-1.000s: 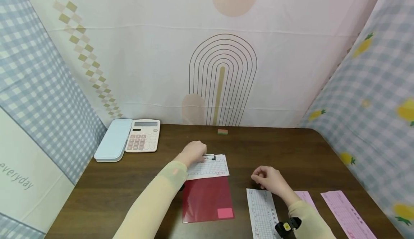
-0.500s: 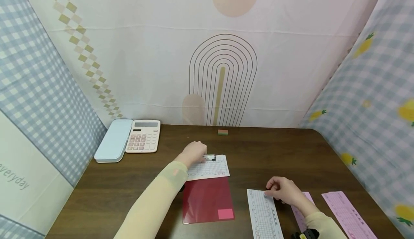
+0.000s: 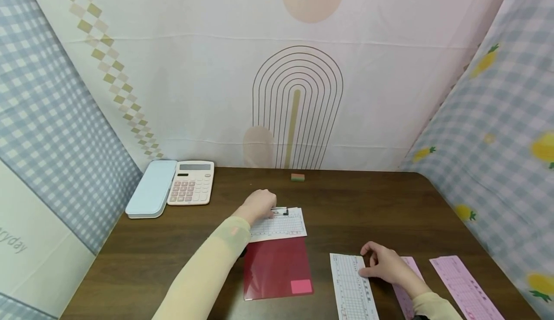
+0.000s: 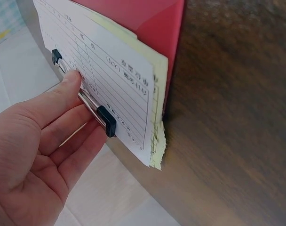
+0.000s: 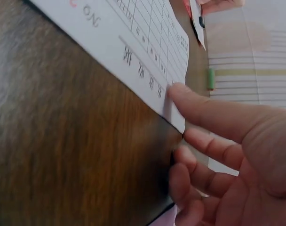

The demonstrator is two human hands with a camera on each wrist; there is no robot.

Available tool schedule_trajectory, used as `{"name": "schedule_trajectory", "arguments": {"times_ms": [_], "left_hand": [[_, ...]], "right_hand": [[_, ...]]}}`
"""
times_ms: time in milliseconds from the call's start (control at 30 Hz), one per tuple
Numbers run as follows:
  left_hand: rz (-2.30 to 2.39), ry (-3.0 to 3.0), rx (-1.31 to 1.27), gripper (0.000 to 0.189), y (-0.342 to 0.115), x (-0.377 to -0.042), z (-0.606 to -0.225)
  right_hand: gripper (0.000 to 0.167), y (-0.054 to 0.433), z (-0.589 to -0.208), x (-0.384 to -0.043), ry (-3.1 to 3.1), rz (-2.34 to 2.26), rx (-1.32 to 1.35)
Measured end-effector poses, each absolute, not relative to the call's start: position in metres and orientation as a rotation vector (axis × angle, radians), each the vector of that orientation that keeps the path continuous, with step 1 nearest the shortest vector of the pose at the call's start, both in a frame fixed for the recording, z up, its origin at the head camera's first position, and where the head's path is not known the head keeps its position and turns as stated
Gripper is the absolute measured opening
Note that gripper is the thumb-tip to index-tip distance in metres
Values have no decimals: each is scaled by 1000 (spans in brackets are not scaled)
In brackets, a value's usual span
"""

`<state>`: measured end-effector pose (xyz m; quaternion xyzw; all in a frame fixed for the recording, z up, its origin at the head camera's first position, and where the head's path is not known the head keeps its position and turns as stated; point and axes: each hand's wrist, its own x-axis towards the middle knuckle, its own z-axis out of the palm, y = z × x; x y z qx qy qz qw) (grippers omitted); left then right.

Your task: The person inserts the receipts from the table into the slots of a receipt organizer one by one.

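My left hand [image 3: 258, 205] holds the metal clip [image 4: 105, 120] at the top of a red clipboard [image 3: 277, 267], thumb on the clip and fingers curled behind it. Under that clip sit white printed forms [image 3: 283, 226], with yellowish sheets behind them in the left wrist view. To the right, my right hand [image 3: 387, 264] pinches the upper right corner of a loose white printed form [image 3: 352, 286]. In the right wrist view the thumb [image 5: 187, 96] lies on top of that form's edge, and the index finger is at the corner, partly behind the paper.
Two pink printed slips [image 3: 465, 286] [image 3: 407, 288] lie right of the white form, one partly behind the right forearm. A small red and green eraser-like block [image 3: 297, 177] is at the back edge. A calculator [image 3: 191, 182] and a pale blue case [image 3: 151, 187] stand back left.
My right hand has moved right and toward me, from above the white form to its upper right corner, and now pinches it. The left hand stays on the clip.
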<state>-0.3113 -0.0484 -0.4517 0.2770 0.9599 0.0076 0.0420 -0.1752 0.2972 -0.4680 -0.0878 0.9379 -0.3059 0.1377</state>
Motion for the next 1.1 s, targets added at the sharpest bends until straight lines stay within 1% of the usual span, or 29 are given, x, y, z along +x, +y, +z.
{"name": "schedule_trajectory", "arguments": {"times_ms": [167,467,700,767,867,1000,1100], "left_hand": [[24,2936,833,13,-48,-311,-452],[31,2937,849,14,-48,-312,-451],[29,2937,853,15,-49,-313,-451],[30,2939,854,15,-49,-313,-451],[30,2941,854,15,-49,-313,-451],[37,2942,852,14,-49,-312,-452],[37,2941,851,15,-49,-312,-452]], "right_hand": [[39,290,-469,-178,2756,-824,-216],[22,284,-469,-181,2811,-802,-192],[11,278,-463,-185,2755,-900,-146],[11,276,-460,-186,2681,-990,-92],[16,272,-457,-188,2585,-1131,-34],[16,269,-457,-189,2541,-1224,-45],[21,268,-456,-190,2520,-1259,-62]]}}
